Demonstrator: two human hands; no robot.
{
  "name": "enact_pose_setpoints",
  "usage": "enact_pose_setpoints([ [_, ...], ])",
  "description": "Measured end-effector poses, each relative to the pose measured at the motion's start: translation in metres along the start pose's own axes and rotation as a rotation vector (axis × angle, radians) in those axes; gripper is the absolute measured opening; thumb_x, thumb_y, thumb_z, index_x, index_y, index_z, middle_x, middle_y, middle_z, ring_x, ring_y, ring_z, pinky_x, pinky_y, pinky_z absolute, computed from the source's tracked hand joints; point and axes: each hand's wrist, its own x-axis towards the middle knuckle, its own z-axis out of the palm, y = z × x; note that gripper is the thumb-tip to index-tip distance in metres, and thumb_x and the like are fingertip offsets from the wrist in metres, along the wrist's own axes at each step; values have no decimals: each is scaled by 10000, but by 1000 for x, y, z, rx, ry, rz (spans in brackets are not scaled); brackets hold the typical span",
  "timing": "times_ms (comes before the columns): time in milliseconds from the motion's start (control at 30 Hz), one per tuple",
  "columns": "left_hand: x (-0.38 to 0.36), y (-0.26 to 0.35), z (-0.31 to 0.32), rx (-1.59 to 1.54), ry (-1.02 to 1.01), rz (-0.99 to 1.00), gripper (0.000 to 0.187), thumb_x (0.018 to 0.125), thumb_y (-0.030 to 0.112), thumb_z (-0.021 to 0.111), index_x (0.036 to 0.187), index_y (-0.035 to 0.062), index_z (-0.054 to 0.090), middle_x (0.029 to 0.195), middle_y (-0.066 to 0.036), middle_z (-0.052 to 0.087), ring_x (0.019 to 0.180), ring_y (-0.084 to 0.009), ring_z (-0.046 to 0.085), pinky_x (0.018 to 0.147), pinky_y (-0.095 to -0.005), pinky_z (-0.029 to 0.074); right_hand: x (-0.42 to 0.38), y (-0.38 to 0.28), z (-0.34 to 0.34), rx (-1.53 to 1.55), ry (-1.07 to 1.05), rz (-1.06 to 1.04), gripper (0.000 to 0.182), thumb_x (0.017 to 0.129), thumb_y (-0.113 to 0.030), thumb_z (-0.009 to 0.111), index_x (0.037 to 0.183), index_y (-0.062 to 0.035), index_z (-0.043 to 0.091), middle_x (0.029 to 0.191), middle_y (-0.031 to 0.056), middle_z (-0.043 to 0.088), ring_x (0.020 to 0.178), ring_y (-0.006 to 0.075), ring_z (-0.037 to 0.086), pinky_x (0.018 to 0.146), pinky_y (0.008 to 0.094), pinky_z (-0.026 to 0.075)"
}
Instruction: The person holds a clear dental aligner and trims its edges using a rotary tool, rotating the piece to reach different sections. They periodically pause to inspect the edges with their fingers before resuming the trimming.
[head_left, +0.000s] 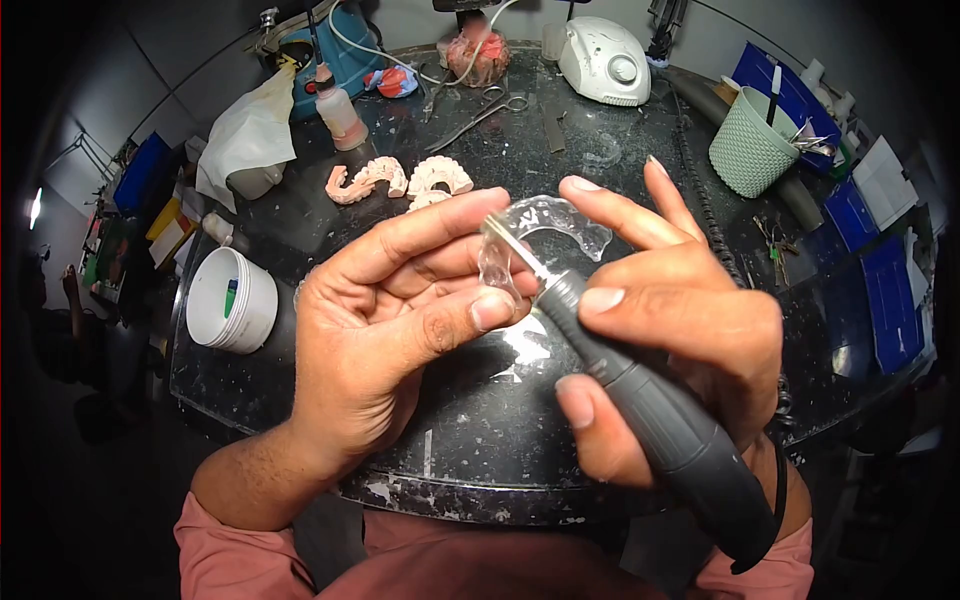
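Between the thumb and fingers of my left hand [385, 310] is a clear dental aligner [545, 217], its curved arch pointing away from me. My right hand [690, 320] grips a black rotary handpiece [665, 415], with thumb and index finger near its collar. The tool's thin bit [515, 242] lies across the left side of the aligner, close to my left fingertips. One outstretched right finger reaches to the aligner's far right edge. Just beyond my left hand, pinkish dental models [440, 175] lie on the dark table [480, 420].
A white tub [232, 300] stands at left. Scissors [480, 115], a dropper bottle [340, 115] and a white control box [603, 62] sit toward the back. At right are a mint tool cup [750, 143], a coiled cord [700, 190], keys [775, 245] and blue trays [890, 290].
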Motion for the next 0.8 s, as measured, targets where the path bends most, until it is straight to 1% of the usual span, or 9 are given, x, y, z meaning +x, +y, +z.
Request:
enact_pose_setpoints([
  [367,0,-1,4,-22,-4,50,523,805,-47,640,1307,-45,497,1089,-175,669,981,-234,680,902,-361,557,0,2,-4,-18,-68,-15,495,791,-200,736,1143,-57,419,933,168,600,1076,464,605,1073,658,241],
  [400,-1,1,4,-18,20,16,518,807,-48,637,1306,-43,498,1090,-175,669,982,-242,682,893,-361,564,3,-3,-5,-69,-60,15,544,800,-298,756,1150,-53,419,963,188,620,1079,439,610,1068,640,264],
  [433,-2,2,4,-14,44,-20,514,809,-48,634,1305,-40,499,1090,-175,669,983,-249,684,885,-361,571,7,0,-11,-80,-47,-5,513,861,-303,711,1188,-42,415,1006,190,624,1073,374,621,1050,570,351],
  [500,-1,0,3,-34,36,-16,510,813,-49,629,1306,-37,499,1091,-174,670,990,-264,685,871,-358,581,1,9,0,146,252,119,444,915,-219,651,1234,-29,407,1036,180,628,1049,305,628,998,461,440],
  [533,-1,1,3,-63,23,-46,509,814,-51,628,1306,-36,498,1093,-174,670,992,-266,684,871,-363,581,2,5,-1,159,247,233,359,936,-106,598,1240,-20,427,1031,163,629,1013,254,626,949,380,477],
  [633,-1,-1,3,-95,-15,-92,502,821,-30,637,1304,-38,500,1096,-179,667,1002,-277,680,894,-390,571,2,-6,0,415,235,572,286,887,8,617,1149,-21,505,991,142,626,877,176,627,841,316,512],
  [700,-2,-2,2,-31,-73,-93,473,863,54,635,1303,-48,493,1093,-183,666,1013,-286,675,912,-406,561,2,-3,2,392,237,516,309,870,37,625,1149,-24,506,976,136,626,835,157,622,803,297,516],
  [733,-3,-2,6,-35,-32,-103,429,913,165,609,1263,-68,523,1045,-174,676,963,-267,686,880,-389,569,2,-4,1,364,214,511,304,868,37,626,1142,-27,511,973,135,627,838,158,622,802,295,513],
  [800,-3,-2,2,-17,-50,-145,416,928,198,593,1239,-73,542,1018,-167,680,928,-253,688,862,-379,569,2,-4,1,343,188,513,300,865,38,627,1136,-29,516,971,135,627,842,159,622,802,294,511],
])
